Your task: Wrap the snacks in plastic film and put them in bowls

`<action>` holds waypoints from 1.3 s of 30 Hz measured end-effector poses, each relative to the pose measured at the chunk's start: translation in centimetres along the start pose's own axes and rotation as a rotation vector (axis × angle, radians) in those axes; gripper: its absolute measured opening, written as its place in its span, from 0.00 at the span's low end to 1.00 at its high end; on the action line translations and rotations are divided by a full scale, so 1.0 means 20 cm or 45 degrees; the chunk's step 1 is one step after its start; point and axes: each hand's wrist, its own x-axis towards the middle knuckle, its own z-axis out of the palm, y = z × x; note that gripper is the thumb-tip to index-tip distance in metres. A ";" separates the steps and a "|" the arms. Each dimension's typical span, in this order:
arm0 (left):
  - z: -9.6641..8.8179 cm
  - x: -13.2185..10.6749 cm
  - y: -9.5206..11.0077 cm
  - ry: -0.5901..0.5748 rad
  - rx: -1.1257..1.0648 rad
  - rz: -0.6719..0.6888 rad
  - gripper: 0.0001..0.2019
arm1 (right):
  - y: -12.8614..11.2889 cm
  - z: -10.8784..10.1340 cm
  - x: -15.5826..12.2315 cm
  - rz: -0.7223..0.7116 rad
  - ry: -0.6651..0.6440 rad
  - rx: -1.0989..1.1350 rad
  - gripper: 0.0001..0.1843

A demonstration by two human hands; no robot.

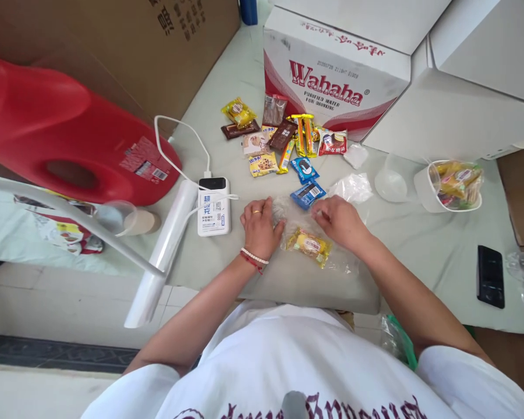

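Note:
A clear plastic bag (338, 259) lies on the table close to my body, with a yellow-wrapped snack cake (311, 245) in or under its film; I cannot tell which. Curled fingers of my left hand (261, 230) hold the bag's left side. On the other side my right hand (343, 224) pinches the film near its upper edge. Just beyond my fingers are two blue snack packets (308, 194), one behind the other. Farther back sits a pile of wrapped snacks, including brown packets (283, 135) and yellow sticks (305, 135).
A white power bank (213, 216) with a cable and a roll of plastic film (168, 250) lie at left, near a red jug (82, 134). A Wahaha carton (332, 87) stands behind. To the right are a plastic tub of snacks (428, 195) and a phone (490, 276).

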 end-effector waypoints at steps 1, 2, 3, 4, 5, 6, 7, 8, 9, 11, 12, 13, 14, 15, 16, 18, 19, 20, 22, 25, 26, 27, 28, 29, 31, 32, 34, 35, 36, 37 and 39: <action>0.00 0.01 0.00 0.006 -0.011 -0.016 0.27 | -0.02 0.01 -0.06 -0.104 -0.040 0.014 0.15; 0.00 0.02 -0.01 0.013 -0.028 -0.025 0.22 | -0.04 0.02 -0.12 -0.207 -0.089 0.014 0.17; -0.01 0.02 -0.01 0.019 -0.060 -0.025 0.16 | -0.05 0.05 -0.19 -0.294 -0.142 0.003 0.19; -0.02 0.02 -0.02 0.023 -0.113 -0.018 0.10 | -0.06 0.09 -0.24 -0.353 -0.186 -0.010 0.20; -0.04 0.02 -0.03 0.025 -0.189 -0.006 0.06 | -0.07 0.13 -0.29 -0.380 -0.210 -0.013 0.21; -0.06 0.00 -0.04 0.026 -0.287 0.004 0.03 | -0.07 0.17 -0.33 -0.382 -0.209 0.003 0.22; -0.09 -0.02 -0.04 0.021 -0.397 0.013 0.02 | -0.07 0.22 -0.36 -0.368 -0.190 0.035 0.23; -0.13 -0.05 -0.03 0.007 -0.511 0.017 0.02 | -0.06 0.25 -0.38 -0.351 -0.162 0.082 0.23; -0.16 -0.08 -0.01 -0.018 -0.616 0.025 0.03 | -0.06 0.29 -0.39 -0.336 -0.133 0.138 0.23; -0.21 -0.15 0.05 -0.111 -0.765 0.076 0.04 | -0.05 0.32 -0.40 -0.316 -0.080 0.245 0.22; -0.21 -0.18 0.09 -0.175 -0.803 0.126 0.04 | -0.05 0.33 -0.40 -0.310 -0.056 0.287 0.22; -0.21 -0.21 0.13 -0.242 -0.815 0.185 0.05 | -0.05 0.33 -0.41 -0.304 -0.030 0.323 0.21; -0.19 -0.23 0.17 -0.299 -0.799 0.245 0.08 | -0.06 0.33 -0.41 -0.308 -0.002 0.363 0.20; -0.16 -0.25 0.21 -0.336 -0.753 0.297 0.11 | -0.06 0.32 -0.42 -0.322 0.020 0.412 0.19; -0.13 -0.25 0.24 -0.352 -0.677 0.337 0.14 | -0.06 0.32 -0.43 -0.332 0.043 0.472 0.18; -0.05 -0.26 0.28 -0.353 -0.488 0.398 0.17 | -0.04 0.32 -0.47 -0.231 0.142 0.572 0.18; -0.02 -0.26 0.29 -0.344 -0.390 0.418 0.17 | -0.02 0.34 -0.48 -0.101 0.231 0.576 0.19; 0.00 -0.26 0.30 -0.329 -0.302 0.425 0.17 | 0.01 0.35 -0.51 0.067 0.334 0.528 0.20; 0.03 -0.26 0.30 -0.241 -0.159 0.368 0.15 | 0.07 0.38 -0.54 0.407 0.515 0.320 0.24; 0.02 -0.26 0.29 -0.035 -0.006 0.143 0.22 | 0.13 0.40 -0.59 0.565 0.565 0.117 0.20; 0.02 -0.26 0.28 -0.016 0.024 0.084 0.26 | 0.13 0.39 -0.59 0.557 0.563 0.144 0.16; 0.02 -0.25 0.28 -0.033 0.047 0.050 0.27 | 0.12 0.37 -0.59 0.539 0.560 0.209 0.14; 0.02 -0.25 0.27 -0.078 0.062 0.038 0.24 | 0.09 0.34 -0.58 0.514 0.552 0.296 0.12; 0.02 -0.24 0.27 -0.133 0.070 0.042 0.21 | 0.06 0.32 -0.56 0.478 0.542 0.392 0.12; 0.02 -0.24 0.28 -0.201 0.062 0.065 0.15 | -0.03 0.28 -0.51 0.364 0.528 0.572 0.12; 0.02 -0.24 0.29 -0.189 0.044 0.077 0.14 | -0.06 0.26 -0.48 0.293 0.536 0.652 0.12; 0.01 -0.25 0.32 -0.095 -0.022 0.127 0.12 | -0.12 0.26 -0.43 0.199 0.573 0.815 0.14; 0.01 -0.26 0.34 -0.041 -0.076 0.186 0.11 | -0.13 0.27 -0.41 0.186 0.582 0.910 0.16; 0.00 -0.27 0.35 -0.007 -0.148 0.272 0.10 | -0.13 0.28 -0.40 0.196 0.586 1.003 0.18; -0.01 -0.28 0.37 -0.008 -0.237 0.379 0.11 | -0.12 0.30 -0.40 0.220 0.587 1.076 0.20; -0.02 -0.30 0.39 -0.116 -0.451 0.605 0.17 | -0.09 0.34 -0.43 0.285 0.588 1.161 0.22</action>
